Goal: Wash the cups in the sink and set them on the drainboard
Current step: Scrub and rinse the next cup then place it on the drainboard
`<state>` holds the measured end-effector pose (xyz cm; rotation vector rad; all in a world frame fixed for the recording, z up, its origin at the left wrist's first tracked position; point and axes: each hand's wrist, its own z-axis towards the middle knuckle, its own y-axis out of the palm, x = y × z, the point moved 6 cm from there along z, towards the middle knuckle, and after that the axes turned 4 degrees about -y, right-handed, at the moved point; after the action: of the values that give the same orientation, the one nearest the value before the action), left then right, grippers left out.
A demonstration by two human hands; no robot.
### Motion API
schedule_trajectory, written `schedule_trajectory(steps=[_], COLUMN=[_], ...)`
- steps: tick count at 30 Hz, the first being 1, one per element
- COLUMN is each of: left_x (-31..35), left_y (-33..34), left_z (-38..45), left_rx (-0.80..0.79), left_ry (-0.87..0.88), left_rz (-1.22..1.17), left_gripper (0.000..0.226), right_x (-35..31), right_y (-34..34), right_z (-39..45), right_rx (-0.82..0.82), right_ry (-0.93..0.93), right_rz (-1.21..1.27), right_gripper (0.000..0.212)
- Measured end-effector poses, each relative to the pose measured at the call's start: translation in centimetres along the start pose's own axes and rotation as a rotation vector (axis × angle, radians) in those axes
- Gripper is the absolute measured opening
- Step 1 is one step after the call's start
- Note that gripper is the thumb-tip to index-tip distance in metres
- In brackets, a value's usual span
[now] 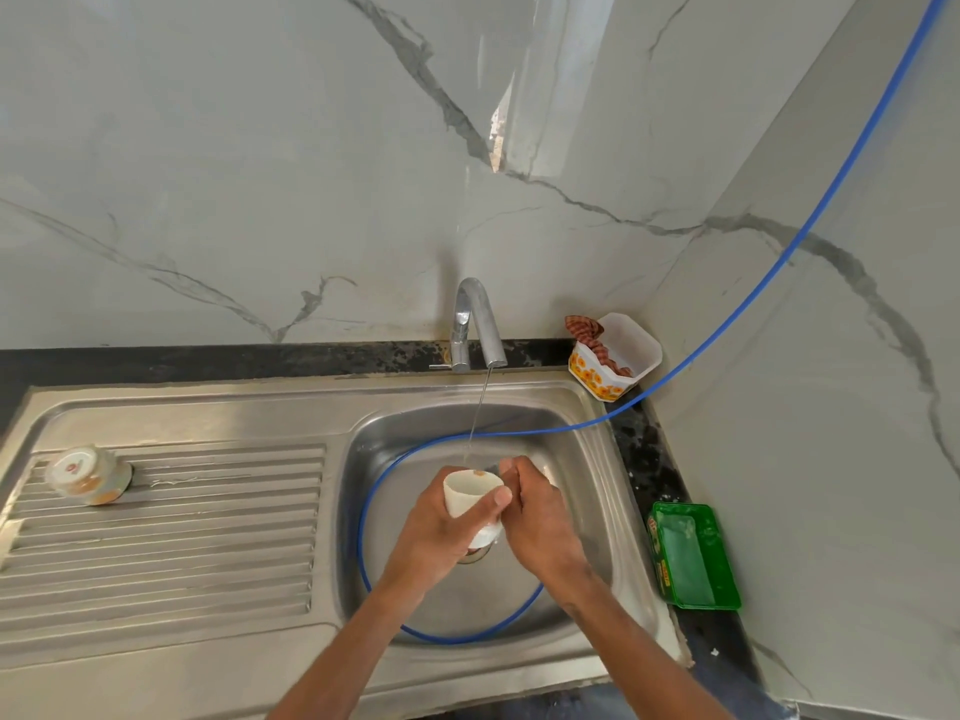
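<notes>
We rinse a white cup (470, 504) over the sink basin (571, 491), directly below the faucet (475, 324), whose thin stream of water (479, 413) falls just at the cup's far rim. Our left hand (441, 532) grasps the cup around its side, thumb across the wall, mouth tilted up toward the faucet. Our right hand (537, 511) presses against the cup from the side away from the drainboard, fingers curled; we cannot tell whether it grips the cup or only rubs it.

Well away from the faucet, at the far end of the ribbed drainboard (171, 543), one patterned cup (88, 475) already sits mouth down, and a thin trail of water lies on the ribs beside it. We judge that cup finished, so at least half the job looks done. The white cup has yet to be carried from under the faucet and set down on the drainboard next to the first.

A blue hose (691, 356) drops from above the faucet and loops around the basin floor beneath our hands. We see no other cup in the basin, though our hands hide its middle. Beside the faucet stands a flowered tub (608, 374) with a checked cloth in it; farther from the faucet, on the dark surface (631, 428) at the basin's edge, lies a green soap tray (693, 556).
</notes>
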<state>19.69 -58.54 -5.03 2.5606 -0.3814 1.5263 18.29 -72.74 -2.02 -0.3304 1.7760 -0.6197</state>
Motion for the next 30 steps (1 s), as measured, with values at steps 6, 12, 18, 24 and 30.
schedule_trajectory(steps=[6, 12, 18, 24, 30], left_x=[-0.3, -1.1, -1.7, -1.8, -3.3], left_y=[0.8, 0.8, 0.4, 1.1, 0.3], left_z=[-0.2, 0.2, 0.5, 0.2, 4.6], left_rx=[-0.122, 0.127, 0.224, 0.179, 0.242], left_ry=[0.161, 0.194, 0.149, 0.241, 0.076], left_rz=[-0.064, -0.166, -0.216, -0.13, -0.162], left_gripper=[0.064, 0.067, 0.068, 0.064, 0.069], right_x=[0.6, 3.6, 2.4, 2.1, 5.3], right_y=[-0.5, 3.4, 6.2, 5.5, 2.1], right_z=[0.4, -1.1, -3.5, -3.1, -4.5], right_rx=[0.092, 0.151, 0.001, -0.159, -0.139], right_ry=[0.12, 0.615, 0.713, 0.784, 0.774], right_rz=[0.092, 0.87, 1.248, 1.432, 1.314], right_gripper=[0.068, 0.044, 0.032, 0.04, 0.032])
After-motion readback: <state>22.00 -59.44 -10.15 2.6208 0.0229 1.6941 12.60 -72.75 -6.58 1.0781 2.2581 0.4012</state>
